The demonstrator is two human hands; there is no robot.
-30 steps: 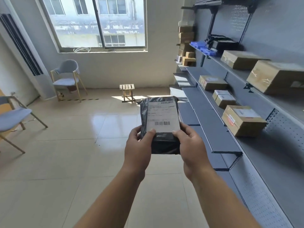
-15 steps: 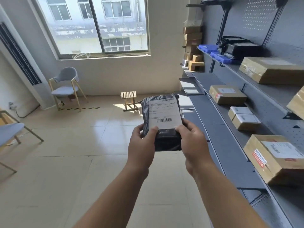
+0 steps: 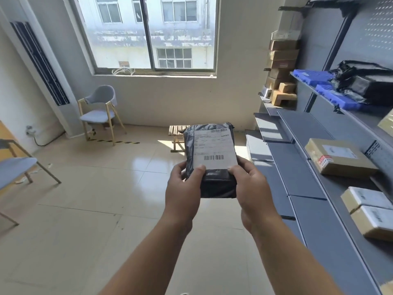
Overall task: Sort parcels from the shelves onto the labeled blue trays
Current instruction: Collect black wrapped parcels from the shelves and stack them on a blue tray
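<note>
A person holds a dark parcel (image 3: 210, 160) out in front with 2 bare hands, above the floor (image 3: 89, 209). The left hand (image 3: 184, 195) is closed around the near left side of the parcel, with its thumb (image 3: 198, 170) pressed on top. The right hand (image 3: 251, 188) is closed around the near right side, and its thumb also rests on top. The parcel is wrapped in black plastic. A white label (image 3: 213, 149) with 2 barcodes covers most of its top. Both thumbs touch the near edge of the label.

On the right are gray shelves (image 3: 297, 167). A brown box (image 3: 338, 159) with a white label and a red sticker sits on the middle shelf. Nearer, at the right edge, 2 small boxes (image 3: 370, 207) with white labels sit side by side, touching. On a higher shelf, farther away, are blue trays (image 3: 314, 76). Black bags (image 3: 365, 81) lie on the trays. At the far end of the shelves, brown boxes are stacked in a tall pile (image 3: 282, 67).

Far ahead is a big window (image 3: 148, 33). A gray chair (image 3: 100, 112) with wooden legs stands below it on the left. A small wooden stool (image 3: 177, 135) stands on the floor just past the parcel. Part of another gray chair (image 3: 17, 167) shows at the left edge. Sunlight falls on the floor near the stool.
</note>
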